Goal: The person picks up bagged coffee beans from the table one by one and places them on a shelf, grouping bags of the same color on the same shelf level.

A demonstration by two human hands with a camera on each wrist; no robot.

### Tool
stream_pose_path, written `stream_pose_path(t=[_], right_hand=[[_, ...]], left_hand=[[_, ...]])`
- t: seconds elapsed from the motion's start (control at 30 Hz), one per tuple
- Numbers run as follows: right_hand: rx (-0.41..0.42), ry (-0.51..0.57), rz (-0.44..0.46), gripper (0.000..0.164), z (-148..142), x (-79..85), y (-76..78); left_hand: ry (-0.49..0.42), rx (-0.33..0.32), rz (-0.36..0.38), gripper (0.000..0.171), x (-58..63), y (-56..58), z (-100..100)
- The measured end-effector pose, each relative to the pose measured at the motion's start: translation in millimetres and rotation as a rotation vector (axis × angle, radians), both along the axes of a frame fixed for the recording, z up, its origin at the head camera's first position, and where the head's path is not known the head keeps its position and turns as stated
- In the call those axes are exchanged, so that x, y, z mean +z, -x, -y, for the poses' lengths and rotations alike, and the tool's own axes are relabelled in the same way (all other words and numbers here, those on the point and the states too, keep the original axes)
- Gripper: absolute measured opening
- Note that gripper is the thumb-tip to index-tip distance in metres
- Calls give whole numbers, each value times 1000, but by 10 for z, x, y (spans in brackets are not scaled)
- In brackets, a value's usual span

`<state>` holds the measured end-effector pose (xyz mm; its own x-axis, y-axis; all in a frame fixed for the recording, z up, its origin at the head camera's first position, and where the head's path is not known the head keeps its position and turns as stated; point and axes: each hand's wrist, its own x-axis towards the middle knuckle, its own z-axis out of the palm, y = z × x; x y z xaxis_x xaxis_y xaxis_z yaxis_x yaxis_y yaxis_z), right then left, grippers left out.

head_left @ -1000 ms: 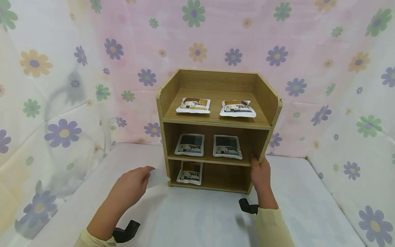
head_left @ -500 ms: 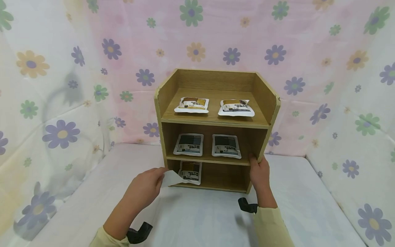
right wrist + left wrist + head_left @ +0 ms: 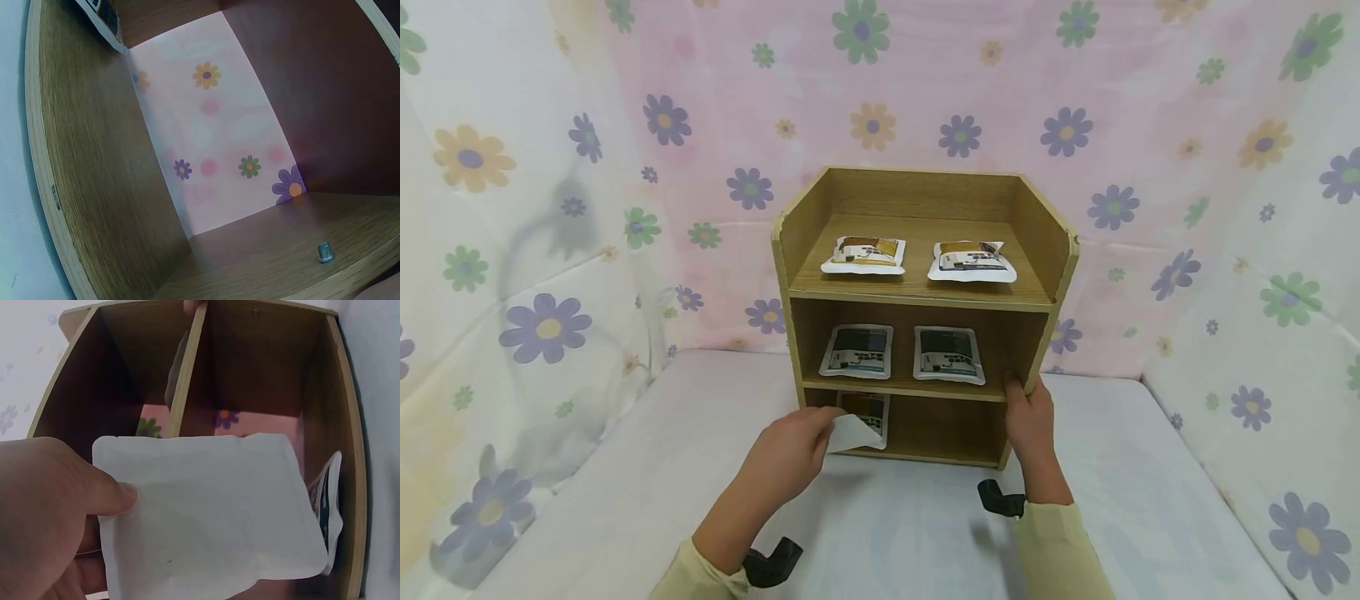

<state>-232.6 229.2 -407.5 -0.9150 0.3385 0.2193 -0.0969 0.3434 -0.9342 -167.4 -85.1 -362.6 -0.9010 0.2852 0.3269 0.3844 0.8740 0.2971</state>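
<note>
My left hand (image 3: pixel 786 454) pinches a flat white pouch (image 3: pixel 206 512) by one edge, thumb on its plain face. In the head view this pouch stands before the left part of the bottom shelf and partly covers a printed pouch (image 3: pixel 868 407) lying there. Whether the two pouches touch I cannot tell. My right hand (image 3: pixel 1032 425) grips the right side panel of the small wooden shelf unit (image 3: pixel 921 196), near the middle board. In the right wrist view only a sliver of that hand shows at the lower right corner.
On the top shelf lie two white-and-yellow pouches, a left one (image 3: pixel 863 257) and a right one (image 3: pixel 973 262). Two dark-labelled pouches, left (image 3: pixel 857 351) and right (image 3: pixel 948 354), lie on the middle shelf. A metal peg (image 3: pixel 325 252) sticks out inside the unit.
My left hand has moved right with the white pouch, from beside the unit to in front of its bottom shelf. My right hand keeps its grip on the side panel.
</note>
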Motion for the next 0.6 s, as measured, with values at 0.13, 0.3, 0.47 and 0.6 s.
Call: stream_pose_path(t=[0.13,0.3,0.47,0.6], right_hand=[[-4,-3,1,54,-6,-2,5],[-5,0,3,53,-10,-1,7],[-2,8,5,53,-10,4,2],[-5,7,4,53,-9,4,0]], left_hand=[[-7,-19,-16,24,-19,18,-82],[-5,-62,-61,24,-33,35,-190],[0,-107,-85,24,-44,55,-299],[10,-144,-89,23,-44,64,-384]])
